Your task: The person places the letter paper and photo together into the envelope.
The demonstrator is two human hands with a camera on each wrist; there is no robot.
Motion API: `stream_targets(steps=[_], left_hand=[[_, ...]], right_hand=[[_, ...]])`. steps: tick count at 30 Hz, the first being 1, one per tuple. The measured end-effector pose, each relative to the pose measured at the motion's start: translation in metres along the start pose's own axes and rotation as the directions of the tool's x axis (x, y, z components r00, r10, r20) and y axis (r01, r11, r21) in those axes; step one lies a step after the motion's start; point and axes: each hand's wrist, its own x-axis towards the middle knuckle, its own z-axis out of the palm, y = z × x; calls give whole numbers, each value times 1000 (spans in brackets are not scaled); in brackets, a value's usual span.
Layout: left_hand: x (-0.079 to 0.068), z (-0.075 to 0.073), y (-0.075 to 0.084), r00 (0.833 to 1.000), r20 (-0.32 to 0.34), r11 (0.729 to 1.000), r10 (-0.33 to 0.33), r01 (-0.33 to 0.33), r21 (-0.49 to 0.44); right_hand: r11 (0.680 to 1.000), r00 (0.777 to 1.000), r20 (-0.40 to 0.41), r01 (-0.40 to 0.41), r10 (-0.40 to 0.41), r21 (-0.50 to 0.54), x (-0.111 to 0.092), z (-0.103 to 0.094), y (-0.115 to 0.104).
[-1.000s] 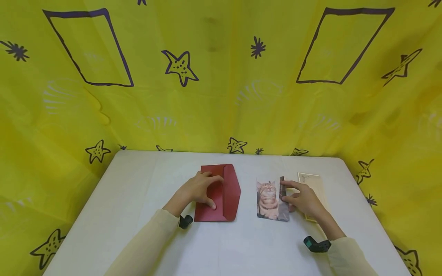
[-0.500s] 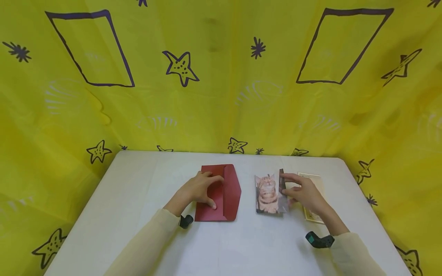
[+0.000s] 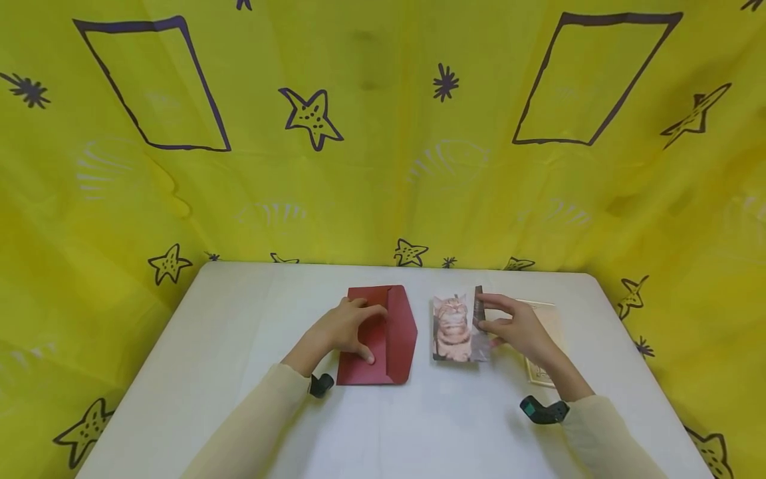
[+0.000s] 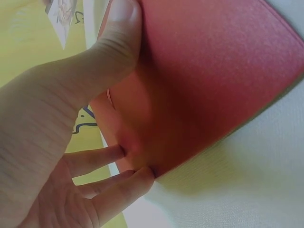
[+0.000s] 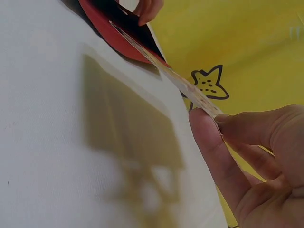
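A red envelope (image 3: 368,369) lies on the table with its pointed flap (image 3: 402,332) folded out to the right. My left hand (image 3: 344,326) spans the envelope and grips it, thumb on its surface, fingertips near its edge. The right wrist view shows a dark gap at the envelope's mouth. My right hand (image 3: 517,330) pinches a cat photo card (image 3: 453,329) by its right edge between thumb and fingers. The card is raised and tilted, its shadow falling on the table in the right wrist view. Its left edge stands a little right of the flap.
A cream card with a gold border (image 3: 541,379) lies on the white table (image 3: 383,426), partly hidden behind my right hand. A yellow curtain (image 3: 371,186) with drawn starfish hangs close behind the table's back edge and at both sides.
My right hand has lifted the cat photo card and carried it away from me and left, nearer the envelope's flap. The left hand and the envelope have stayed in place.
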Motion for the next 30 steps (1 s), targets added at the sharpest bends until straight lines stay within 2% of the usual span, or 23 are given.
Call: stream_targets(steps=[12, 30], left_hand=[[-2, -2, 0, 1000, -8, 1000, -7, 7, -9], [-1, 0, 0, 1000, -23, 1000, 15, -14, 17]], right_hand=[[999, 1000, 31, -1, 0, 35, 14, 21, -5], [995, 997, 69, 23, -29, 96, 35, 64, -9]])
